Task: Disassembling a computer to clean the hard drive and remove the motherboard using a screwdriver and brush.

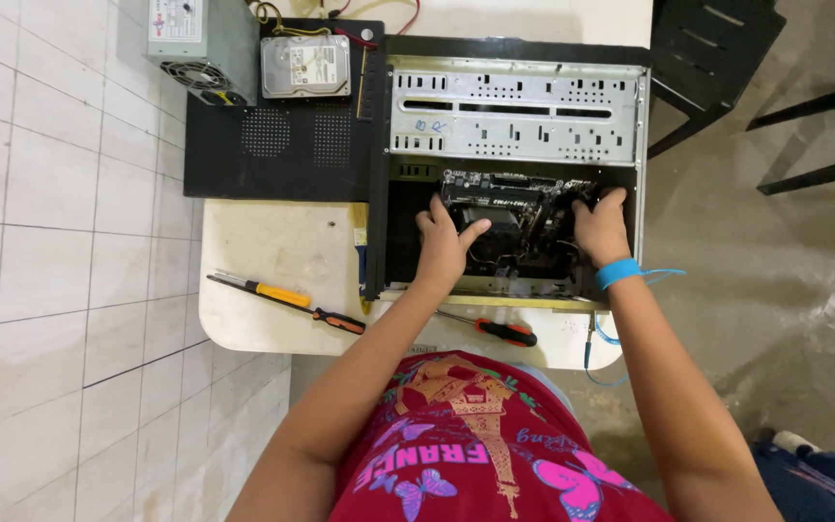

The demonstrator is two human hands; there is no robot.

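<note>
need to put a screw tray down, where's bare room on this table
Bare tabletop lies between the black side panel above and the yellow-handled screwdriver below, left of the open case. The front edge holds another screwdriver. Inside the case it is crowded: left hand, right hand, motherboard.

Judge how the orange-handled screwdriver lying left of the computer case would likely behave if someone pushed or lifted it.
The screwdriver has a round-looking handle and lies flat on the table, so a sideways push would probably roll it. Near the table's front edge, it might drop off. Its thin metal shaft looks stiff, and it seems light enough to lift one-handed.
</note>
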